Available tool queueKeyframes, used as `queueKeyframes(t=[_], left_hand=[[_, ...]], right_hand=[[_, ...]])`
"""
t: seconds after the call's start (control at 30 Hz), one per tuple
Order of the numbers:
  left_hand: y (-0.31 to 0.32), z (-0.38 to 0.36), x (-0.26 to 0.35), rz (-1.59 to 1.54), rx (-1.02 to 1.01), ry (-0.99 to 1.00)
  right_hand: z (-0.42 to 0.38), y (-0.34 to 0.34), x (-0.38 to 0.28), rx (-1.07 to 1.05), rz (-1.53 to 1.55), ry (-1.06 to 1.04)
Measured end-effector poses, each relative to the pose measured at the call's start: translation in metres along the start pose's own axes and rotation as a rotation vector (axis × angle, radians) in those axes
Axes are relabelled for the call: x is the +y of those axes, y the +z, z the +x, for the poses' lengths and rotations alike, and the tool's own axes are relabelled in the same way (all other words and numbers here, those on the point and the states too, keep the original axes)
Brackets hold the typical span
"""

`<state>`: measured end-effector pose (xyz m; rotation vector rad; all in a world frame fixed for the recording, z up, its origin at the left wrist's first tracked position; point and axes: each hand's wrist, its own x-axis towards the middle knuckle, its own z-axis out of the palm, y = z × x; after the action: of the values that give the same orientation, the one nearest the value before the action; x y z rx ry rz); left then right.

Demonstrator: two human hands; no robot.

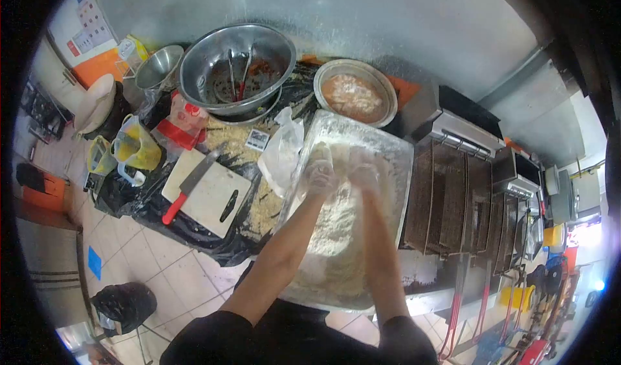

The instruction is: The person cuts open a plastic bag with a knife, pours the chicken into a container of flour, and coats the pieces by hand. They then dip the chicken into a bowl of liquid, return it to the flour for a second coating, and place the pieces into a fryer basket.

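A large metal tray (404, 190) holds white flour (333, 226) heaped along its middle. Both of my hands are inside it, dusted white and seemingly in thin clear gloves. My left hand (320, 174) is toward the tray's left side, above the flour. To its right, my right hand (365, 176) reaches toward the far half of the tray. Blur and flour hide the fingers of both, so what they hold, if anything, does not show. Behind the tray sits a round bowl (352, 93) of orange-brown liquid or batter with white powder on top.
Left of the tray are a crumpled plastic bag (283, 151), a small scale (257, 140) and a cutting board (207, 203) with a red-handled knife (184, 193). A big steel bowl (194, 74) with tongs stands behind. Fryer baskets (449, 197) line the right, handles jutting forward.
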<state>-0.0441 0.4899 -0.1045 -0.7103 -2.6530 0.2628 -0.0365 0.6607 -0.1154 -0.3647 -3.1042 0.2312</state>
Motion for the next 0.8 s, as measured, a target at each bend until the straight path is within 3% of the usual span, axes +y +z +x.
queueKeyframes(t=[0.07,0.13,0.17,0.2,0.23,0.3,0.37,0.43,0.5,0.53,0.6,0.63,0.67,0.73,0.77,0.8], left_hand=[[-0.072,0.028,-0.026,-0.296,-0.61,0.208],[-0.04,0.023,-0.012,-0.889,-0.517,-0.009],[-0.04,0.002,-0.008,-0.891,-0.544,0.007],[-0.044,-0.018,-0.007,-0.795,-0.413,0.058],[-0.049,-0.03,-0.007,-0.698,-0.273,0.104],[-0.119,-0.036,-0.032,-0.751,-0.754,-0.016],[-0.116,-0.076,-0.024,-0.72,-0.649,-0.171],[-0.085,-0.12,-0.007,-0.689,-0.579,-0.088],[-0.073,-0.133,0.0,-0.663,-0.498,-0.005],[-0.07,-0.133,0.001,-0.724,-0.47,-0.111],[-0.072,-0.131,0.001,-0.814,-0.426,-0.271],[-0.075,-0.129,0.0,-0.844,-0.411,-0.324],[-0.086,-0.121,-0.008,-0.918,-0.456,-0.339],[-0.102,-0.108,-0.02,-1.054,-0.542,-0.376],[-0.105,-0.106,-0.025,-1.159,-0.579,-0.39],[-0.107,-0.105,-0.03,-1.273,-0.619,-0.412]], right_hand=[[-0.021,-0.012,-0.028,0.135,-0.003,-0.079],[-0.051,-0.043,-0.052,0.163,0.044,-0.105],[-0.063,-0.047,-0.054,-0.062,-0.013,-0.059],[-0.07,-0.06,-0.058,-0.275,-0.07,-0.018],[-0.084,-0.075,-0.062,-0.277,-0.066,-0.004],[-0.128,-0.092,-0.072,-0.21,0.055,0.028],[-0.162,-0.078,-0.066,-0.213,0.162,0.046],[-0.175,-0.047,-0.058,-0.243,0.232,0.053],[-0.179,-0.018,-0.054,-0.507,0.303,0.028],[-0.182,-0.006,-0.054,-0.594,0.326,0.02],[-0.192,0.018,-0.064,-0.302,0.584,0.307],[-0.188,0.044,-0.053,-0.303,0.584,0.308],[-0.182,0.078,-0.036,-0.335,0.421,0.179],[-0.184,0.083,-0.009,-0.369,0.264,0.061],[-0.181,0.056,0.005,-0.25,0.941,-0.28],[-0.186,0.021,-0.003,-0.146,1.284,-0.43]])
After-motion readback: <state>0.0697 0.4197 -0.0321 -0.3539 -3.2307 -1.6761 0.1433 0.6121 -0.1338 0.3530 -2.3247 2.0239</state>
